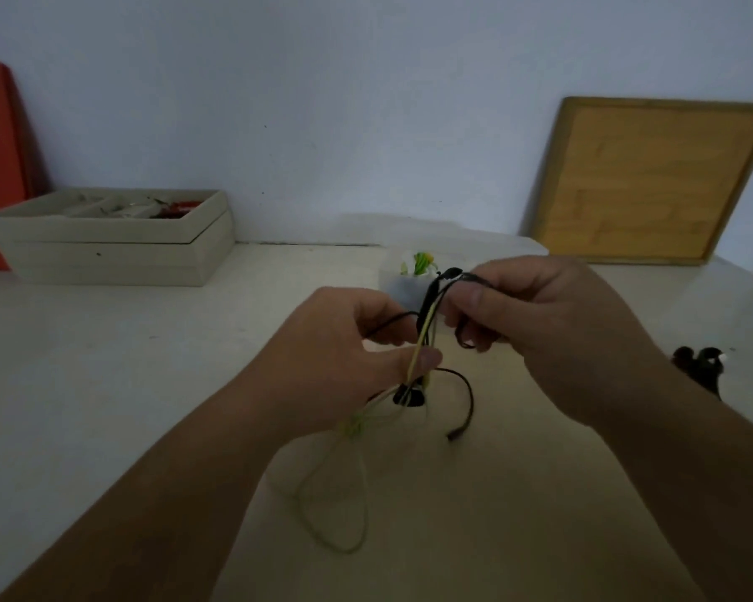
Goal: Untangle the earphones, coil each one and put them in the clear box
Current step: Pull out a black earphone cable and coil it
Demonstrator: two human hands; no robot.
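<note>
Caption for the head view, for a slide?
Left hand and right hand grip tangled black and yellow earphones above the table.

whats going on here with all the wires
A person is untangling earphones above the table. The left hand pinches the yellow cable and black cable together, while the right hand grips the black one higher up. The two are not yet separated. The clear box sits just behind the hands; another black earphone lies to the right.
</note>
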